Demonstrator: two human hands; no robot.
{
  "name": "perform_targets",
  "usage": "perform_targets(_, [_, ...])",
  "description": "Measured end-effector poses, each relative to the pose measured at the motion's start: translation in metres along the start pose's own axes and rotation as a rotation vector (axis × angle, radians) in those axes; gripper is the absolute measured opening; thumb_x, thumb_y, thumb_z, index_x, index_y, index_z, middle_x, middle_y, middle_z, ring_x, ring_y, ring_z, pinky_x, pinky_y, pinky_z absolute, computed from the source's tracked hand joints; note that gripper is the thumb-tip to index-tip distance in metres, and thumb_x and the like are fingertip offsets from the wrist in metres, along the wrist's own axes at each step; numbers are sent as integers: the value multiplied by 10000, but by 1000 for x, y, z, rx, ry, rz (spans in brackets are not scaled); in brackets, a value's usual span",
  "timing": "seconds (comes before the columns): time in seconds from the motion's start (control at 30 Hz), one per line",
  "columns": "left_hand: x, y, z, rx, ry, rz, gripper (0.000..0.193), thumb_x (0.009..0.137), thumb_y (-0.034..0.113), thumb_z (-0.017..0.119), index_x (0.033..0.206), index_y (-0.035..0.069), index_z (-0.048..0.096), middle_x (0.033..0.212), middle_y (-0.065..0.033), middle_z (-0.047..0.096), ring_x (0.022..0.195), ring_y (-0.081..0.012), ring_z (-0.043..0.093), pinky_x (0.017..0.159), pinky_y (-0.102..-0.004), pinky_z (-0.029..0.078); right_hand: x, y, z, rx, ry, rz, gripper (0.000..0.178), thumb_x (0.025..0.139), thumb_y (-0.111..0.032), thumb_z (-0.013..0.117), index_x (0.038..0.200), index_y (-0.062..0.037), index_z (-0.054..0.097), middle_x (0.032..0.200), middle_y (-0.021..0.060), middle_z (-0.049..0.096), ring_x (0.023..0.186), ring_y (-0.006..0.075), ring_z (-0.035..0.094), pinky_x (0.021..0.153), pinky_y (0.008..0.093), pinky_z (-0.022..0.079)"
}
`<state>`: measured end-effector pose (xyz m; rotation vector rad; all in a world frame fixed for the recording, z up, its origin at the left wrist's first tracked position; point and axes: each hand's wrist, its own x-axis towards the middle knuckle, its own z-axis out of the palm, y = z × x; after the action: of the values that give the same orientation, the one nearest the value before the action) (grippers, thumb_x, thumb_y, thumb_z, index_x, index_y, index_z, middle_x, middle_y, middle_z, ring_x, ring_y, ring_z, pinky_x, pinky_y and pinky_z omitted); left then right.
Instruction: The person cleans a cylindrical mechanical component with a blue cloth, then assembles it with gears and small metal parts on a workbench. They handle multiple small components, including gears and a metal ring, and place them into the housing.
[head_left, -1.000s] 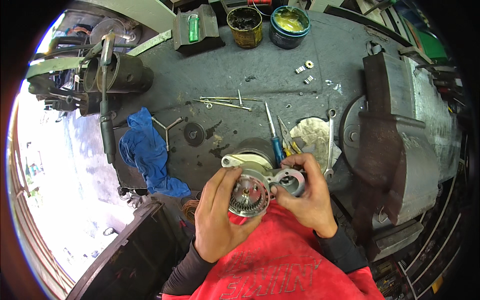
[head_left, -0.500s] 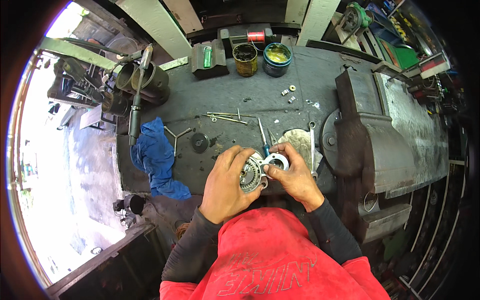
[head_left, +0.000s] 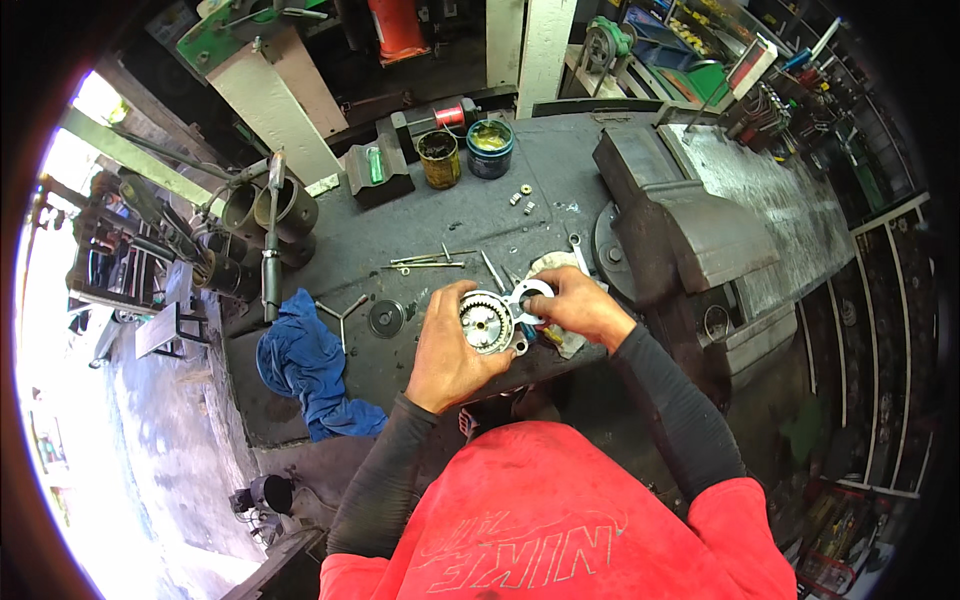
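Observation:
My left hand point(head_left: 440, 352) is wrapped around a round metal gear housing point(head_left: 484, 325), its thumb along the lower rim. A toothed ring and a flat inner plate with a centre hole show in the housing's open face. A smaller silver ring point(head_left: 529, 290) sticks out at its right side. My right hand point(head_left: 592, 310) grips that ring, fingers closed at its right edge; the fingertips are partly hidden. Both hands hold the housing above the bench's front edge. Just beyond, a screwdriver shaft point(head_left: 493, 272) points away, its handle mostly covered by the hands.
Left lie a blue cloth point(head_left: 305, 365), a Y-shaped wrench point(head_left: 342, 322) and a black disc point(head_left: 386, 318). Long bolts point(head_left: 425, 264) lie beyond. A spanner point(head_left: 580, 256) rests by a pale pad point(head_left: 556, 262). Small gears point(head_left: 526, 189), grease cans point(head_left: 490, 150) and a large vise point(head_left: 690, 225) stand farther off.
The head view has turned, so the bench things sit farther left. The housing's open face now shows more fully. My right hand's fingers have shifted to the ring's right edge.

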<state>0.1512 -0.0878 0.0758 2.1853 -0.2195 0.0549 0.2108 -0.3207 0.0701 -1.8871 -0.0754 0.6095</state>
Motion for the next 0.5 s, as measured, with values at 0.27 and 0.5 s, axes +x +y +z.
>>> perform_targets(0.27, [-6,-4,4,-16,46,71,959,597,190,976,1410,-46,526,1298,-217,620,1233,-365,643,1105,-433,510,11,21,8,-32,105,-3,312,878,-187,771,1072,57,790,899,175,793,792,220,750,730,401,575])
perform_targets(0.5, [-11,-7,-5,-46,-41,-4,980,642,160,958,1507,-27,538,1374,-194,684,1262,-277,680,1112,-384,522,5,30,11,202,107,-49,293,895,-171,732,1054,67,793,827,137,783,700,181,727,652,352,582])
